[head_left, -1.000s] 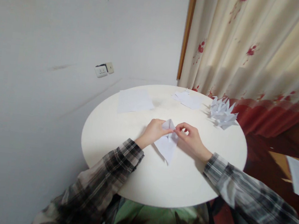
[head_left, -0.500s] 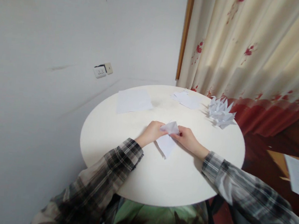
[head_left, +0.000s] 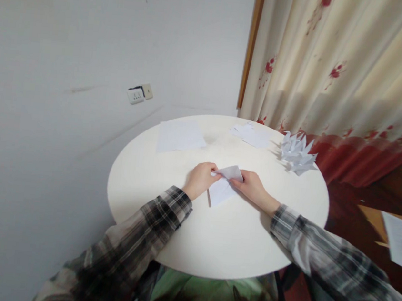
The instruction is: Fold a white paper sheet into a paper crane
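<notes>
A partly folded piece of white paper [head_left: 222,187] lies on the round white table [head_left: 213,238] between my two hands. My left hand [head_left: 200,178] grips its left upper edge with curled fingers. On the other side, my right hand [head_left: 253,185] pinches the paper's right upper edge, fingers closed on it. The paper's pointed lower end rests flat on the table and points towards me. Both my sleeves are plaid.
A flat white sheet [head_left: 180,135] lies at the table's far left, more loose sheets [head_left: 251,134] at the far middle. Several folded white paper figures [head_left: 297,153] are heaped at the far right. A floral curtain [head_left: 338,74] hangs behind; more paper [head_left: 401,241] lies off to the right.
The folded paper has been flattened and turned, its pointed end now shorter and swung to the left. Both hands have drawn closer together on its top edge.
</notes>
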